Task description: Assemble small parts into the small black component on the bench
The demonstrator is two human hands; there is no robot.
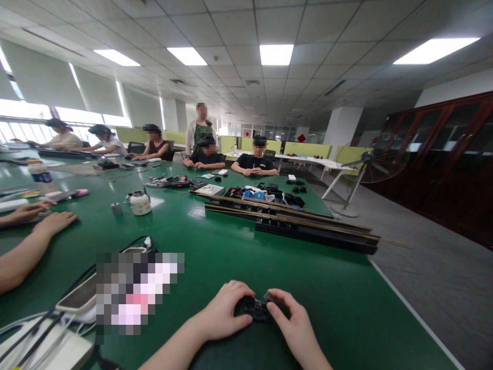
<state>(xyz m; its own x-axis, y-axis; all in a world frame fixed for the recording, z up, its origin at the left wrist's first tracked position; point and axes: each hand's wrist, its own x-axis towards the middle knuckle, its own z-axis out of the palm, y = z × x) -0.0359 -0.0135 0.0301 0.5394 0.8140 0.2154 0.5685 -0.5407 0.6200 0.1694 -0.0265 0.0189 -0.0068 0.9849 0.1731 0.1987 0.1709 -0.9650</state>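
Observation:
A small black part [256, 310], looking like a plastic housing with tiny details on top, lies low over the green table [215, 262] in front of me. My left hand [226, 312] grips its left side between thumb and fingers. At its right end, my right hand [289, 319] has thumb and forefinger pinched around a small dark piece [266, 297]. This piece touches or nearly touches the black part; I cannot tell whether the two are joined. The fingers cover some of both, and their exact kind is too small to make out.
Left of my hands lie a blurred-out screen [140, 290], cables and a white box [57, 344]. Long black rails with thin brass-coloured rods [308, 231] cross the table ahead. A white jar [140, 203] stands further back. A co-worker's arms [34, 239] rest at left; several people sit beyond.

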